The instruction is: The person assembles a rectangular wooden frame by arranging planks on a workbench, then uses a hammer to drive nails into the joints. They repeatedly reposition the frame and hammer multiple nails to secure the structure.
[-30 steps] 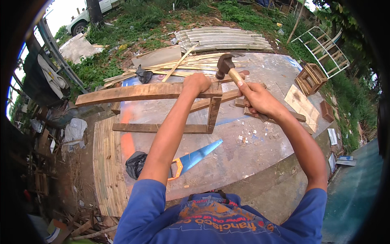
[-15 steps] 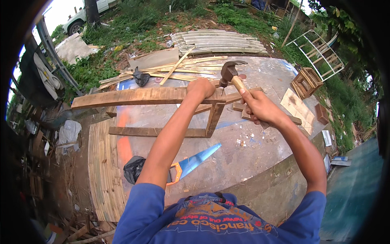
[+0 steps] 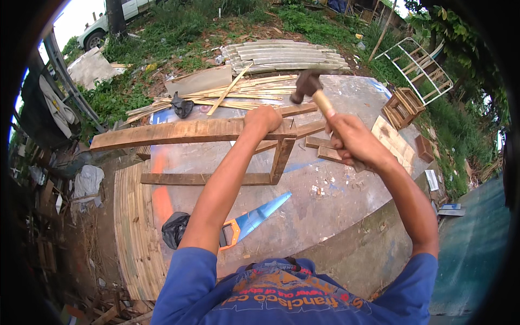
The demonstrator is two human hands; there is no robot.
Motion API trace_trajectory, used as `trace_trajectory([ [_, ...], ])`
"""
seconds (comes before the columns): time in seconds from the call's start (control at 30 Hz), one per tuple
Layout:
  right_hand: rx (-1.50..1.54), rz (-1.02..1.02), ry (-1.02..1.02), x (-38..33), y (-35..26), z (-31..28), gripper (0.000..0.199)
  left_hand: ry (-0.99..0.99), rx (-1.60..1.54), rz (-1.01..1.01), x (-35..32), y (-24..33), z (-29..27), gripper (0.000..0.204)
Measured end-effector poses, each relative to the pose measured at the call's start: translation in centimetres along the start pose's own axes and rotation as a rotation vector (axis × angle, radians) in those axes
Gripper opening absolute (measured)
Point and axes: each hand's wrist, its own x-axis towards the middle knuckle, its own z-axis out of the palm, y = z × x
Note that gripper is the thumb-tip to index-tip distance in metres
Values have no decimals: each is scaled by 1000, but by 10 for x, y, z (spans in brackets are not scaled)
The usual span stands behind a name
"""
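My left hand [image 3: 262, 119] is wrapped over the top plank [image 3: 179, 130] of a wooden frame, close to its right end. A short upright piece [image 3: 282, 161] joins that plank to a lower wooden bar [image 3: 211, 179]. At the plank's end stands a thin nail [image 3: 292, 124], small and hard to make out. My right hand [image 3: 352, 142] is closed round the wooden handle of a claw hammer [image 3: 323, 102]. The hammer's dark head, slightly blurred, is raised above and to the right of the nail, apart from it.
On the worktable [image 3: 227, 208] lie a handsaw [image 3: 260, 218], a black plastic bag [image 3: 175, 229] and short wood offcuts [image 3: 326, 152]. Thin wooden strips [image 3: 254, 88] lie along the far edge. A small wooden crate [image 3: 403, 108] stands at the far right, slats [image 3: 135, 227] at the left.
The hammer has risen off the nail, and my right hand has moved slightly right and down. My left hand keeps its grip on the plank. The whole view has shifted slightly.
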Motion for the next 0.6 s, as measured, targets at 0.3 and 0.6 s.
trace_trajectory([
  [0.3, -162, -2, -52, 9, 28, 0, 55, -33, -9, 4, 1, 5, 1, 54],
  [0.6, 239, -496, 166, -7, -43, -31, 54, -31, 36, -31, 0, 5, -8, 49],
])
